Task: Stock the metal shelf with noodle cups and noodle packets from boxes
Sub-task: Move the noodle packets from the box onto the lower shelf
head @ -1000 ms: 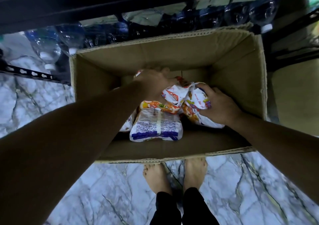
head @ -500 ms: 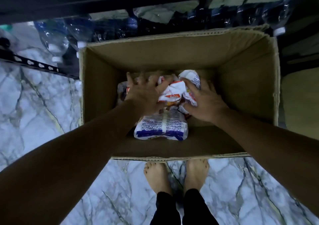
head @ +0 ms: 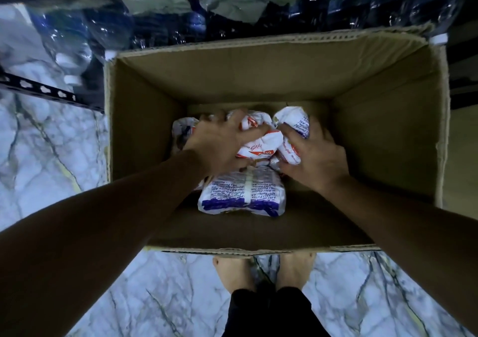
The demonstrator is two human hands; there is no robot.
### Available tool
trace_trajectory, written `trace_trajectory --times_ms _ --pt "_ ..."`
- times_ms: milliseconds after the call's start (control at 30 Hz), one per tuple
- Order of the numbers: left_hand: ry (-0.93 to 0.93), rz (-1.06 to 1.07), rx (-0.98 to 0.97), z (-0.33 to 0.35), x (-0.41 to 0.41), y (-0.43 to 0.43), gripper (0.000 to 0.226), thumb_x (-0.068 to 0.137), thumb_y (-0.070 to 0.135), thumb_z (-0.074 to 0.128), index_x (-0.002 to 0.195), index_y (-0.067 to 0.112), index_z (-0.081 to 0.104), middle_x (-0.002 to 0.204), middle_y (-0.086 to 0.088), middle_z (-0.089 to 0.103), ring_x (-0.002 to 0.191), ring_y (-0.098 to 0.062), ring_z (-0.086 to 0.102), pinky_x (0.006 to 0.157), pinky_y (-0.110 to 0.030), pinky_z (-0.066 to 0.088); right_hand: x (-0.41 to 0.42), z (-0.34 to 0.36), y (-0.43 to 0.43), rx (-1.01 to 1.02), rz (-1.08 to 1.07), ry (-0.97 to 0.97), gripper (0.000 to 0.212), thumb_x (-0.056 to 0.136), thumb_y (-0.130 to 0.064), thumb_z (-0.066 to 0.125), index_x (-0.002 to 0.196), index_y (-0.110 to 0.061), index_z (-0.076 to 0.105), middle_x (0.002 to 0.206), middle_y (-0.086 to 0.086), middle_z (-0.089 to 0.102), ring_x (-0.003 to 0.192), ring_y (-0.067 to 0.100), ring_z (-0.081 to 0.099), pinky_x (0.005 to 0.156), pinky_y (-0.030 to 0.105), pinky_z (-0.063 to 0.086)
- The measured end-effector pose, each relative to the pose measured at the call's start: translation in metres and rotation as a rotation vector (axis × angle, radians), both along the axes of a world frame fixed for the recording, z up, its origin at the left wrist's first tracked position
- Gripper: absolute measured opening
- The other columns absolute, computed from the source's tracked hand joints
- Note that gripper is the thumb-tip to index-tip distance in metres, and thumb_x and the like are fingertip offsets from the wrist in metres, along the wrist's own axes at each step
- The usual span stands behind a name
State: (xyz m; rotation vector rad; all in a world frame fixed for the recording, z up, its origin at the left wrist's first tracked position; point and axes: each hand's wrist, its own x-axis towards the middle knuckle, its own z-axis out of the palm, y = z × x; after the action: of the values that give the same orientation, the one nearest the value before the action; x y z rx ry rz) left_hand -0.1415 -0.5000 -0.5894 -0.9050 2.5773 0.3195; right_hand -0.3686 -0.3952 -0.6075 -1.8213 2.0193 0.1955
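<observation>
An open cardboard box (head: 388, 119) stands on the floor below me, with several white noodle packets heaped at its bottom. My left hand (head: 219, 142) reaches down into the heap, its fingers curled over the crumpled packets (head: 261, 144) in the middle. My right hand (head: 310, 155) grips a packet (head: 296, 122) on the right side of the heap. One more packet (head: 243, 197) lies flat with its printed back up, nearest to me and apart from both hands. The metal shelf (head: 38, 91) shows only as a dark perforated rail at the left.
Plastic water bottles (head: 67, 41) wrapped in film lie on the low shelf level behind the box. The floor (head: 46, 155) is white marble tile. My bare feet (head: 261, 272) stand right against the near wall of the box.
Both hands have pushed deeper into the box and gathered the packets closer together. The camera has come nearer to the box.
</observation>
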Motion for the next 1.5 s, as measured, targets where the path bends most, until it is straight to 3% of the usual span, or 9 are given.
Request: trace_trajectory --times_ms 167,267,500,700,967,1067,1167,1333,1500 --pt "-0.03 0.02 -0.004 -0.001 -0.004 -0.007 0.089 0.087 0.07 0.062 0.152 0.051 0.004 0.156 -0.012 0.028 0.127 -0.042 0.05 0.085 -0.048 0.054 -0.004 -0.001 -0.005 0.029 0.023 0.017 0.083 0.079 -0.056 0.074 0.15 -0.046 0.032 0.15 0.015 0.034 0.112 0.042 0.057 0.076 0.043 0.056" --pt "-0.065 0.072 0.025 0.008 -0.016 -0.012 0.086 0.088 0.065 0.065 0.153 0.047 0.012 0.153 -0.013 0.032 0.124 -0.041 0.054 0.082 -0.048 0.055 -0.007 0.011 -0.025 0.069 0.012 -0.042 0.079 0.08 -0.047 0.074 0.147 -0.046 0.031 0.14 0.012 0.04 0.107 0.041 0.061 0.078 0.045 0.058" --pt "0.029 0.198 0.019 0.078 -0.013 0.023 0.078 0.088 0.059 0.066 0.154 0.046 0.026 0.152 -0.012 0.036 0.131 -0.039 0.048 0.083 -0.046 0.054 -0.019 0.093 -0.019 0.065 -0.041 -0.133 0.073 0.078 -0.049 0.075 0.142 -0.046 0.042 0.133 0.008 0.05 0.101 0.039 0.066 0.079 0.042 0.057" --pt "0.08 0.228 -0.056 0.191 0.011 0.054 0.086 0.067 0.064 0.084 0.143 0.039 0.052 0.124 -0.011 0.057 0.1 -0.039 0.064 0.057 -0.04 0.056 -0.025 0.221 0.021 -0.034 -0.114 -0.227 0.074 0.072 -0.045 0.079 0.137 -0.052 0.044 0.131 -0.004 0.049 0.1 0.03 0.066 0.076 0.041 0.057" --pt "0.205 0.346 -0.088 0.384 0.033 0.077 0.091 0.058 0.063 0.087 0.137 0.044 0.045 0.116 -0.004 0.057 0.096 -0.032 0.064 0.057 -0.037 0.055 -0.018 0.424 0.054 -0.082 -0.15 -0.293 0.073 0.075 -0.045 0.078 0.132 -0.064 0.037 0.134 -0.012 0.046 0.086 0.021 0.066 0.069 0.038 0.055" --pt "0.239 0.347 -0.144 0.461 0.043 0.085 0.085 0.061 0.062 0.085 0.136 0.043 0.049 0.126 -0.004 0.059 0.104 -0.032 0.064 0.058 -0.039 0.056 -0.013 0.503 0.062 -0.149 -0.122 -0.311 0.075 0.072 -0.044 0.079 0.131 -0.064 0.038 0.133 -0.016 0.045 0.084 0.019 0.065 0.065 0.033 0.049" --pt "0.29 0.334 -0.219 0.533 0.049 0.092 0.071 0.07 0.068 0.07 0.133 0.042 0.051 0.13 -0.005 0.061 0.104 -0.033 0.064 0.062 -0.041 0.057 -0.011 0.572 0.065 -0.193 -0.069 -0.325 0.076 0.069 -0.041 0.08 0.131 -0.061 0.041 0.126 -0.015 0.047 0.081 0.02 0.063 0.062 0.033 0.048" --pt "0.319 0.296 -0.336 0.634 0.055 0.097 0.078 0.064 0.065 0.084 0.131 0.041 0.054 0.131 -0.002 0.06 0.101 -0.031 0.064 0.058 -0.038 0.054 -0.012 0.675 0.066 -0.284 0.031 -0.255 0.072 0.065 -0.057 0.064 0.133 -0.057 0.04 0.122 -0.014 0.049 0.083 0.021 0.063 0.063 0.035 0.05" --pt "0.331 0.243 -0.435 0.721 0.061 0.097 0.08 0.066 0.068 0.082 0.136 0.041 0.052 0.126 0.003 0.06 0.102 -0.026 0.063 0.058 -0.037 0.053 -0.019 0.756 0.063 -0.35 0.126 -0.205 0.076 0.063 -0.065 0.056 0.135 -0.058 0.034 0.118 -0.02 0.044 0.082 0.013 0.052 0.06 0.027 0.036"
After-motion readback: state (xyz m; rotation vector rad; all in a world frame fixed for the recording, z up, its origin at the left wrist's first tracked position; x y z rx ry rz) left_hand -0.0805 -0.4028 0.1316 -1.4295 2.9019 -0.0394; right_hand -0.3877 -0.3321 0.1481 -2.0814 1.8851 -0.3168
